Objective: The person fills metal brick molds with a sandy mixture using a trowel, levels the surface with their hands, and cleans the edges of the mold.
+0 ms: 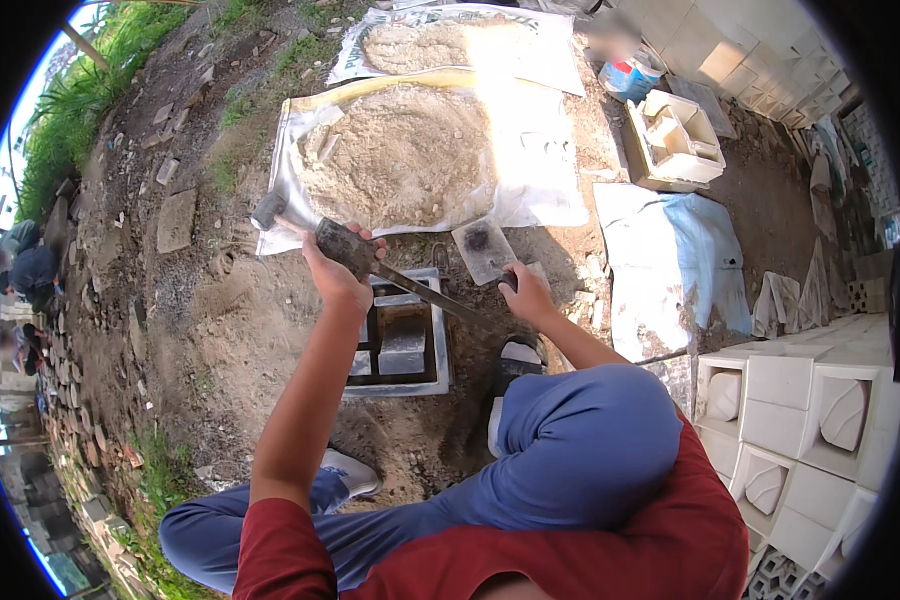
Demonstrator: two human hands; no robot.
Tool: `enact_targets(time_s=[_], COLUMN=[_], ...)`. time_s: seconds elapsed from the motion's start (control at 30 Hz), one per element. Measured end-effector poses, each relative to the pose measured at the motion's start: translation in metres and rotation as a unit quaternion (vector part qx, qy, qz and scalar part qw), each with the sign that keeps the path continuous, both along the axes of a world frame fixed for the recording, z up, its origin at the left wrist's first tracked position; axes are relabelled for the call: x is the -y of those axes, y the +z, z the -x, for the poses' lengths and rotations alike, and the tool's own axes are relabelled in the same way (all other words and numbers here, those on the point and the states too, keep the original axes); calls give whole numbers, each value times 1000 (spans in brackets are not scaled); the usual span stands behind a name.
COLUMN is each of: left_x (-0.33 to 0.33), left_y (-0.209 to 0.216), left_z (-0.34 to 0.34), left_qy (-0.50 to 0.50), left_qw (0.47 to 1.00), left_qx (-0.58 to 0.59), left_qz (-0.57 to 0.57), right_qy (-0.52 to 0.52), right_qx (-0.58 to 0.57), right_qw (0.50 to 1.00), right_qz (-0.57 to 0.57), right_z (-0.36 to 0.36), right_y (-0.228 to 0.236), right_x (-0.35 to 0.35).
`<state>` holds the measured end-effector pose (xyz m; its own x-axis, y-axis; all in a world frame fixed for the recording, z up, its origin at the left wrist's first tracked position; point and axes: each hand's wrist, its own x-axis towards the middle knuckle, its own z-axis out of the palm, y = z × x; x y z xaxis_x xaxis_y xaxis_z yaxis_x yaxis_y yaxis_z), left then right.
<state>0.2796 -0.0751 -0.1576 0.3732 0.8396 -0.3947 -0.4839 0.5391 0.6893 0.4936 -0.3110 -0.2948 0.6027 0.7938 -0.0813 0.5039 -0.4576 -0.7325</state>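
Observation:
My left hand (pixel 336 268) is closed around the dark, blocky head of a mallet (pixel 348 248). Its long flat handle (pixel 435 296) slants down to the right, above a grey rectangular mold frame (pixel 444 345). Inside the frame are dark openings and a grey block (pixel 402 350). Closed on a short black handle (pixel 510 281) is my right hand (pixel 530 296). Just beyond that hand lies a flat grey plate (pixel 483 252) with a dark round patch; whether the handle joins it I cannot tell. Left of my left hand is another mallet-like head (pixel 268 210) with a pinkish handle.
Pale sandy material (pixel 400 150) lies on a white sheet ahead, with a second heap (pixel 415 45) behind. A light blue sheet (pixel 675 260) and a cream box (pixel 675 140) are at right. Stacked pale blocks (pixel 780 395) line the right side. Other people (pixel 32 275) are far left.

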Motion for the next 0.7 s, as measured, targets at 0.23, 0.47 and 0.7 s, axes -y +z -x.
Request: enact_targets(time_s=[0.23,0.47,0.7], left_x=[6,19,31], left_y=[-33,-41,-50], left_z=[-18,-39,-76], left_qy=[-36,-19,-97], left_qw=[999,995,991], left_qx=[-8,11,6], left_qz=[36,94,92], right_qy=[-3,191,139], right_qx=[-112,-360,-220], right_qw=[993,913,964], right_qz=[31,-3,48], right_z=[-15,11,11], right_y=[-16,91,83], right_x=[1,-20,-13])
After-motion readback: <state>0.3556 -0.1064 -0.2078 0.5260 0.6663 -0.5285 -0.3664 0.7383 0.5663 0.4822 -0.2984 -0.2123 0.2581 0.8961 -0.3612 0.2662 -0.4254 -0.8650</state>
